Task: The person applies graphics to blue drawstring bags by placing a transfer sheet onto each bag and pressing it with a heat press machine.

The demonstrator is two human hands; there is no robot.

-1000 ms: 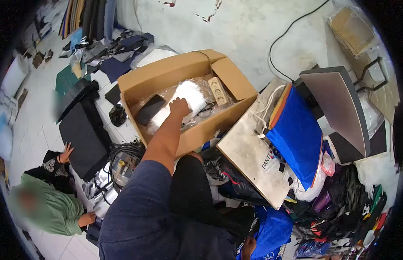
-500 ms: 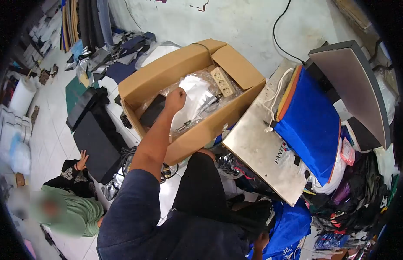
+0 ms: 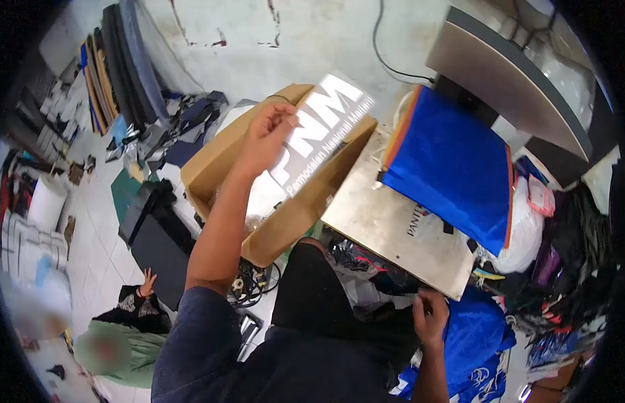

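Above the cardboard box (image 3: 279,238), my left hand (image 3: 269,138) pinches the near-left edge of a see-through film sheet (image 3: 332,124) with large white letters "PNM" and a smaller line of text under them. The sheet is lifted and tilted, and it covers much of the box's inside. Down by the front edge of a metal board (image 3: 369,201) marked "PANT", my right hand (image 3: 430,317) is empty, its fingers loosely curled and apart. Blue fabric (image 3: 470,336) lies beneath and beside that hand.
A blue pad with an orange edge (image 3: 453,168) rests on the board. Behind it stands a monitor-like panel (image 3: 514,87). Cables (image 3: 248,282) lie near the box. At the left, another person's hand (image 3: 147,282) is by black sheets (image 3: 161,258). Piled clothing (image 3: 568,269) fills the right.
My left hand has risen from inside the box, bringing up the printed film sheet. My right hand has moved up and right to the board's edge. The view has shifted.
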